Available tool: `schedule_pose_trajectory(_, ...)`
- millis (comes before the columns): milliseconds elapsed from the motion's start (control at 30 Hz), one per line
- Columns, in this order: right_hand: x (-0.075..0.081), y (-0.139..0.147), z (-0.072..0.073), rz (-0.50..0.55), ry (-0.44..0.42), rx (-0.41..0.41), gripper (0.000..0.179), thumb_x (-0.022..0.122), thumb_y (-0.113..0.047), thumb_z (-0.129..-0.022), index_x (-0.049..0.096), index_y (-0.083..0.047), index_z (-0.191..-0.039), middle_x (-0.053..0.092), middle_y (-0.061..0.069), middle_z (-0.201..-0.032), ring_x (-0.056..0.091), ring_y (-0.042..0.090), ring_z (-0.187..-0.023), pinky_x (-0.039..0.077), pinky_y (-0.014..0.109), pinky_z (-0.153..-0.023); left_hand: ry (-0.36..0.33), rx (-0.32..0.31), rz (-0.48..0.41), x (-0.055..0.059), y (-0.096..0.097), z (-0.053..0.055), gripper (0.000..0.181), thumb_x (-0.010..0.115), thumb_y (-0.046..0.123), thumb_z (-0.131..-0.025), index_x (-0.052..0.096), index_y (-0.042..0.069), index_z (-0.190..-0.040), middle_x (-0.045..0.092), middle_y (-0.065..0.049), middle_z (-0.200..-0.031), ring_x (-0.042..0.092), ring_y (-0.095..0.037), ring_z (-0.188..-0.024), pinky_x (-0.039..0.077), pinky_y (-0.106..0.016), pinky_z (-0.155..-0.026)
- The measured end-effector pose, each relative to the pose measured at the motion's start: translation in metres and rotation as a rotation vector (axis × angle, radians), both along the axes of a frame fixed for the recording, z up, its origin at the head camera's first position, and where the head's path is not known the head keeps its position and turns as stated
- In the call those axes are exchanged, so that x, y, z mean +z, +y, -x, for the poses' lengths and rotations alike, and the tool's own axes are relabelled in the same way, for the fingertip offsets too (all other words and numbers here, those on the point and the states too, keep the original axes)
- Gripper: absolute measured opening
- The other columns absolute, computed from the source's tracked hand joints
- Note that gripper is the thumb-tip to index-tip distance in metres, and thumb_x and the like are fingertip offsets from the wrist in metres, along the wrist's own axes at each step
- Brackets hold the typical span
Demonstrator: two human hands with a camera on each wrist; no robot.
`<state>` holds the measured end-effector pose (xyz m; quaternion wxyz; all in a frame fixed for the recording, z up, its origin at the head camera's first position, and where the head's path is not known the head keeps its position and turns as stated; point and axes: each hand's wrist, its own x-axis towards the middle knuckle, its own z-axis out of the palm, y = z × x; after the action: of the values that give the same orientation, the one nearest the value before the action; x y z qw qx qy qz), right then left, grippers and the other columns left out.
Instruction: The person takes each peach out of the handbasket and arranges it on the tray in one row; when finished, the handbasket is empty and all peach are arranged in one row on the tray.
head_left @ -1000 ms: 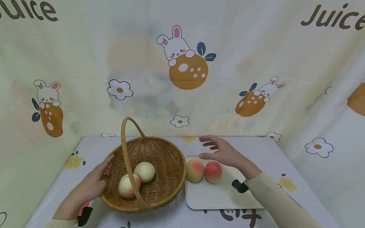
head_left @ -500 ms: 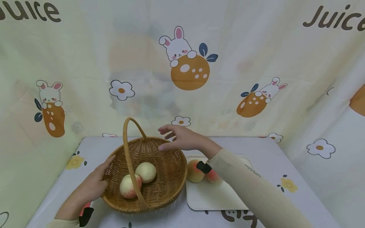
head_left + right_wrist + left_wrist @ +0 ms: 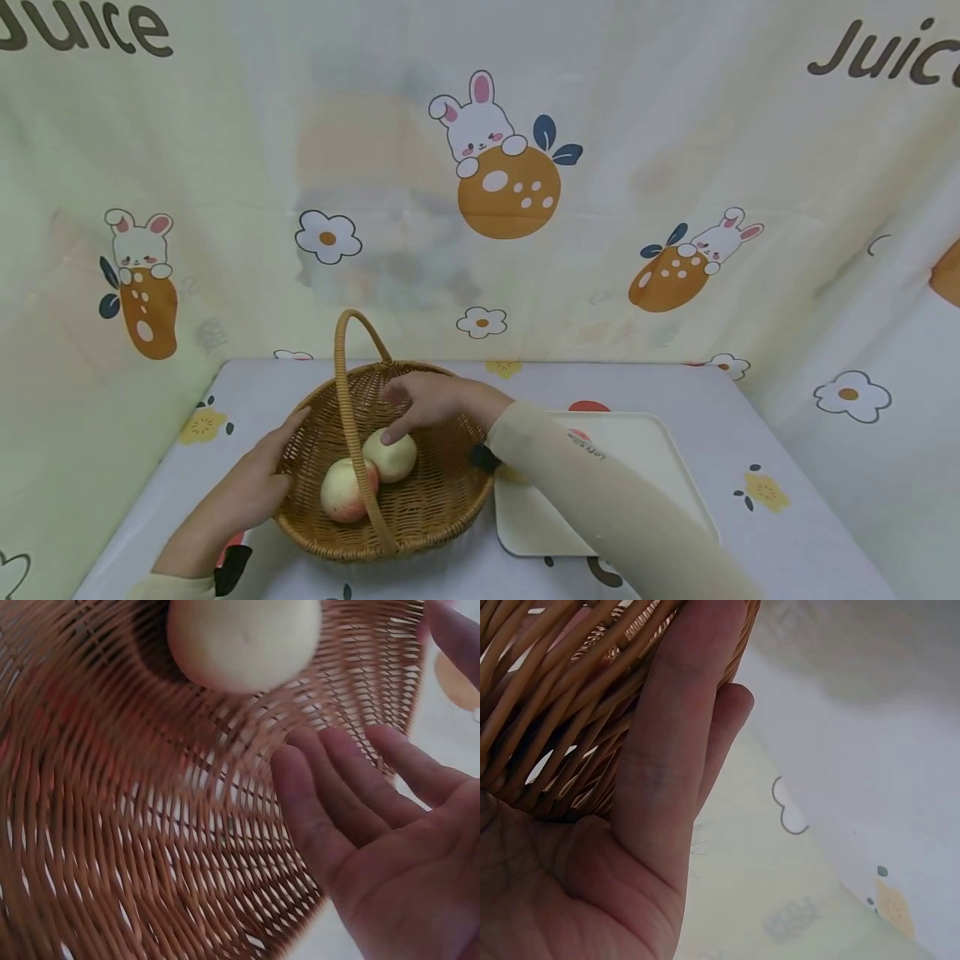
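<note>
A brown wicker basket (image 3: 442, 517) with an arched handle stands on the table. Inside it lie two peaches: a pale peach (image 3: 397, 461) and, partly behind the handle, a pale peach with a pink blush (image 3: 343, 492). My left hand (image 3: 251, 487) rests against the basket's left side, and the left wrist view shows a straight finger (image 3: 667, 742) along the wicker. Over the basket's interior reaches my right hand (image 3: 427, 402), its thumb overlapping the pale peach in the head view. In the right wrist view its loosely bent fingers (image 3: 349, 784) hold nothing, apart from the peach.
A cream tray (image 3: 667, 467) lies right of the basket. My right sleeve (image 3: 600, 492) crosses it and mostly hides the fruit there; a sliver of a yellowish peach (image 3: 513, 475) shows. A printed curtain (image 3: 390, 167) hangs behind the table.
My right hand has moved left from above the tray, over the basket's right rim, and down into the basket toward the pale peach. The left hand stays at the basket's side.
</note>
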<state>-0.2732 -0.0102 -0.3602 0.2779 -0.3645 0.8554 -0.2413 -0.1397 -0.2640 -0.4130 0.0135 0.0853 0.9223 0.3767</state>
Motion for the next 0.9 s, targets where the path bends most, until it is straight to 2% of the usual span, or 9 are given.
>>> schedule_pose_trajectory(233,-0.017,-0.006,-0.001,-0.136,-0.004,0.014,0.08,0.082,-0.033,-0.085,0.046,-0.003,-0.15,0.053,0.013,-0.146,0.05,0.023,-0.134,0.042,0.031,-0.107,0.003,-0.004,0.028,0.003,0.002,0.001,0.086,0.047,-0.014,-0.079,0.021,0.0,-0.16,0.029,-0.037,-0.154,0.026,-0.056,-0.141,0.027,-0.071,-0.108)
schedule_pose_trajectory(367,-0.023,-0.011,-0.006,-0.202,-0.005,0.022,0.072,0.083,-0.031,-0.084,0.052,-0.006,-0.144,0.06,0.004,-0.129,0.057,0.016,-0.116,0.047,0.029,-0.096,-0.006,-0.004,0.031,0.005,0.002,0.003,0.085,0.046,-0.014,-0.081,0.021,0.0,-0.16,0.028,-0.036,-0.155,0.025,-0.055,-0.142,0.026,-0.071,-0.108)
schedule_pose_trajectory(467,-0.028,-0.018,-0.012,-0.247,0.061,0.028,0.063,0.084,-0.034,-0.082,0.058,-0.01,-0.134,0.06,-0.004,-0.107,0.057,0.012,-0.096,0.048,0.026,-0.082,-0.017,-0.001,0.03,0.005,0.003,0.003,0.085,0.047,-0.014,-0.081,0.02,0.0,-0.16,0.028,-0.037,-0.155,0.025,-0.056,-0.141,0.026,-0.071,-0.108)
schedule_pose_trajectory(600,-0.036,-0.024,-0.018,-0.299,0.198,0.021,0.052,0.086,-0.04,-0.078,0.063,-0.014,-0.116,0.06,-0.006,-0.093,0.057,0.012,-0.083,0.048,0.027,-0.073,-0.032,0.01,0.029,0.003,0.003,0.001,0.086,0.047,-0.014,-0.081,0.018,0.001,-0.161,0.028,-0.038,-0.154,0.025,-0.058,-0.14,0.026,-0.072,-0.107)
schedule_pose_trajectory(667,-0.037,-0.026,-0.02,-0.326,0.248,0.019,0.048,0.086,-0.043,-0.077,0.063,-0.015,-0.11,0.06,-0.006,-0.09,0.057,0.012,-0.08,0.049,0.027,-0.07,-0.037,0.016,0.025,0.002,0.002,0.0,0.087,0.047,-0.014,-0.08,0.018,0.001,-0.161,0.028,-0.038,-0.154,0.025,-0.058,-0.14,0.026,-0.072,-0.107)
schedule_pose_trajectory(767,-0.037,-0.027,-0.02,-0.376,0.328,0.03,0.049,0.086,-0.047,-0.076,0.063,-0.016,-0.108,0.06,-0.006,-0.09,0.056,0.012,-0.079,0.049,0.027,-0.069,-0.033,0.015,0.026,0.0,0.002,-0.001,0.087,0.047,-0.014,-0.08,0.018,0.0,-0.16,0.028,-0.038,-0.154,0.025,-0.057,-0.14,0.026,-0.072,-0.107)
schedule_pose_trajectory(900,-0.026,-0.023,-0.017,-0.411,0.416,0.047,0.05,0.086,-0.045,-0.071,0.066,-0.019,-0.109,0.061,-0.007,-0.091,0.056,0.011,-0.079,0.049,0.028,-0.068,-0.018,0.006,0.029,0.0,0.001,0.0,0.086,0.047,-0.014,-0.08,0.019,0.0,-0.16,0.028,-0.038,-0.154,0.025,-0.057,-0.141,0.026,-0.071,-0.108)
